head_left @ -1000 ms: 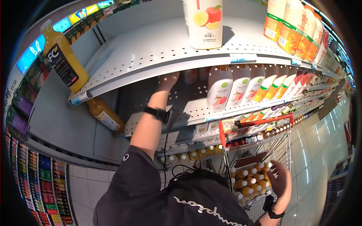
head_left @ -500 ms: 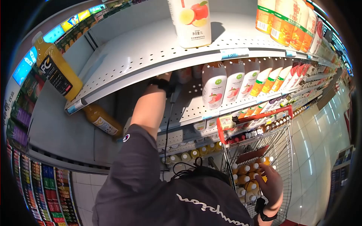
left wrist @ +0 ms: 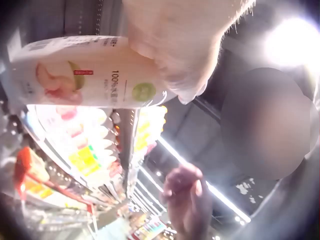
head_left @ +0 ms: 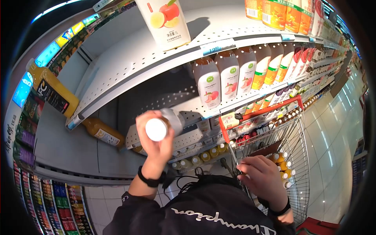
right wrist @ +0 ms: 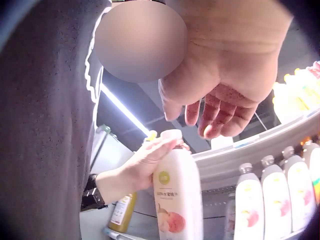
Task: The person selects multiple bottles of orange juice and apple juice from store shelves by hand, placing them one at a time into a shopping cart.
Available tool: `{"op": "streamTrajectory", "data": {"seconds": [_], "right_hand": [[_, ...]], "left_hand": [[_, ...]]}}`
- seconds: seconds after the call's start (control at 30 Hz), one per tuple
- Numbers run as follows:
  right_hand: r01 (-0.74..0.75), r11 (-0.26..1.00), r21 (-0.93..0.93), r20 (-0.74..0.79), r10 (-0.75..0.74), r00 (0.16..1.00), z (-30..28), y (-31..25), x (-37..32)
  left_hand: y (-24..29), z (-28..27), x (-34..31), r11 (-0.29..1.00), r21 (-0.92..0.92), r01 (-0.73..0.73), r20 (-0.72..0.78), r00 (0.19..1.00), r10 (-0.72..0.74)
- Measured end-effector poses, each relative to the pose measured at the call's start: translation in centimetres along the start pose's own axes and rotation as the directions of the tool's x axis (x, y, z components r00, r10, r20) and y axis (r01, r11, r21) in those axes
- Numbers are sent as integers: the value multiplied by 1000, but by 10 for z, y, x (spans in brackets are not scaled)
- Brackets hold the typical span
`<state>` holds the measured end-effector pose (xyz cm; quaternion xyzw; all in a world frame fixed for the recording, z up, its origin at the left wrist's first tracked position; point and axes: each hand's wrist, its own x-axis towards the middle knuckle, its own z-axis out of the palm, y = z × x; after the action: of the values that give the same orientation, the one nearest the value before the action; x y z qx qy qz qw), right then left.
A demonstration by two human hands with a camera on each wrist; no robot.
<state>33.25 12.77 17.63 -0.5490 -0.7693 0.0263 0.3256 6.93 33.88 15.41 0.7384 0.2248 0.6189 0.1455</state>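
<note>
My left hand grips a peach juice bottle near its neck, the white cap facing the head camera, in front of the lower shelf. In the left wrist view the bottle lies across the picture, its label with peaches and a green dot showing, and the left hand is round its top end. The right wrist view shows the same bottle upright. My right hand, empty, hovers beside the cart with its fingers loosely bent; its palm fills the top of the right wrist view.
Similar peach bottles line the lower shelf to the right. One large bottle stands on the upper shelf. Orange bottles stand at the left end. A red-handled cart holding several juice bottles is at the right.
My left hand has come out from under the upper shelf with a bottle in its grip. My right hand has moved up and left. The head view has shifted.
</note>
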Motion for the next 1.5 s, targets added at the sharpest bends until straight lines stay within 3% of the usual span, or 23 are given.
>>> {"op": "streamTrajectory", "data": {"seconds": [0.03,0.1,0.17,0.2,0.23,0.33,0.43,0.47,0.5,0.53,0.57,0.6,0.63,0.7,0.77,0.83,0.97,1.0,1.07,1.27,1.4,1.5], "right_hand": [[47,999,7,-35,-47,998,-4,-7,8],[138,990,21,-105,-135,985,-12,-25,20],[100,995,9,-174,-96,980,-12,-36,25],[73,997,-6,-213,-72,974,-14,-37,24],[52,997,-60,-165,-61,984,-15,-34,22],[-264,951,-161,-102,250,963,-14,-29,-10],[-412,887,-208,-135,391,910,-34,-22,-42],[-463,861,-213,-145,440,886,-41,-17,-59],[-505,833,-227,-213,464,860,-47,-8,-76],[-549,799,-246,-280,484,829,-53,1,-95],[-661,713,-234,-334,579,744,-60,5,-115],[-702,676,-224,-418,584,696,-65,9,-139],[-747,628,-219,-451,614,648,-65,11,-166],[-832,511,-217,-508,669,543,-68,9,-211],[-906,366,-214,-558,715,421,-67,6,-244],[-926,200,-321,-516,783,348,-61,11,-275],[-925,21,-379,-465,860,210,-33,47,-361],[-925,-9,-380,-465,866,183,-26,60,-385],[-937,-155,-314,-460,888,8,-10,90,-441],[-899,-418,-129,-358,865,-351,47,153,-528],[-873,-485,59,-339,813,-474,92,202,-563],[-824,-547,146,-359,747,-560,114,248,-583]], "left_hand": [[26,4,0,998,-62,-31,22,999,32],[66,3,9,985,-72,-159,371,912,174],[85,30,-2,960,-265,-90,421,885,200],[93,41,-5,944,-328,38,519,842,147],[94,57,-18,922,-375,99,539,832,130],[103,106,-51,870,-457,185,627,761,168],[113,154,-68,843,-516,152,682,668,297],[118,171,-77,838,-519,170,713,627,315],[122,186,-76,831,-528,176,768,516,379],[136,204,-67,761,-560,327,796,468,384],[141,218,-68,784,-600,156,723,526,449],[152,219,-55,881,-421,216,856,417,307],[139,229,-56,900,-429,72,847,378,373],[100,235,-71,950,-253,-180,933,214,289],[43,236,-103,944,-179,-279,958,168,231],[-6,225,-134,931,-96,-352,983,112,144],[-35,212,-168,822,-5,-569,997,58,46],[-36,211,-170,828,8,-561,997,66,35],[-36,211,-173,839,40,-543,996,84,7],[-16,215,-164,803,74,-591,995,-7,-97],[-10,221,-161,789,120,-603,975,-77,-207],[-14,223,-164,782,124,-611,975,-70,-210]]}}
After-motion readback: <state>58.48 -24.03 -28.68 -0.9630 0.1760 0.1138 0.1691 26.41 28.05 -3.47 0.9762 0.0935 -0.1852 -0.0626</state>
